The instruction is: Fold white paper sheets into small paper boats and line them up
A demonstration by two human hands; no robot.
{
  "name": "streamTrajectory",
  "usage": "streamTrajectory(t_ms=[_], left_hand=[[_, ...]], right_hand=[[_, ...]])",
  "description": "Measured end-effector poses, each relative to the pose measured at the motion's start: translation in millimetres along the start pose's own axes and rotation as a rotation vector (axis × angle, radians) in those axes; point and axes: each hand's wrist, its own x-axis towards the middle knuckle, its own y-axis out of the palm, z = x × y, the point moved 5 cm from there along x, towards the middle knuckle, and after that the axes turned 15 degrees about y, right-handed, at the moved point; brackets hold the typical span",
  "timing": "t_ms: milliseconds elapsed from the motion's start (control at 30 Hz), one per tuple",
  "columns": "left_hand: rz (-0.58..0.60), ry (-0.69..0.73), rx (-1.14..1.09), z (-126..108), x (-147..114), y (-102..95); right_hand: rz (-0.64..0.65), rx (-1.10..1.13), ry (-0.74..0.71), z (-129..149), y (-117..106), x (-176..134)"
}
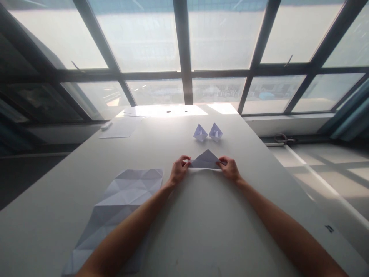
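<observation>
A folded sheet of white paper (pixel 206 158), with a triangular peak and a straight band along its bottom, is held between both hands over the table. My left hand (pixel 180 169) pinches its left end with thumb and fingers. At the opposite end, my right hand (pixel 229 167) grips the paper the same way. Two small folded paper boats (pixel 200 133) stand side by side just beyond it. Under and beside my left forearm lies a large creased sheet of paper (pixel 127 188), partly covered by the arm.
The white table (pixel 196 231) reaches to a wall of windows with dark frames (pixel 187 86). Flat paper sheets (pixel 119 127) lie at the far left, with a small white object (pixel 106 125) at their edge. A dark mark (pixel 329 229) shows near the right edge.
</observation>
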Motion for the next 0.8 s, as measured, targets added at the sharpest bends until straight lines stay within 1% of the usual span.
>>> streamTrajectory(t_ms=[167,300,400,567,667,800], left_hand=[[-0.021,0.007,-0.042,2,0,-1.6],[0.037,0.041,0.027,-3,1,2.8],[0.059,0.058,0.058,-7,1,6.6],[0.124,0.045,0.077,-14,2,11.0],[0.117,0.026,0.048,-14,1,10.9],[0.095,-0.010,0.070,-12,1,9.7]], right_hand=[[-0.048,0.022,0.005,2,-4,-2],[-0.061,0.045,0.011,5,-6,-4],[-0.062,0.057,0.020,6,-7,-6],[-0.052,0.068,0.018,5,-8,-6],[-0.020,0.051,0.000,4,-6,-6],[0.008,0.015,-0.009,3,-4,-5]])
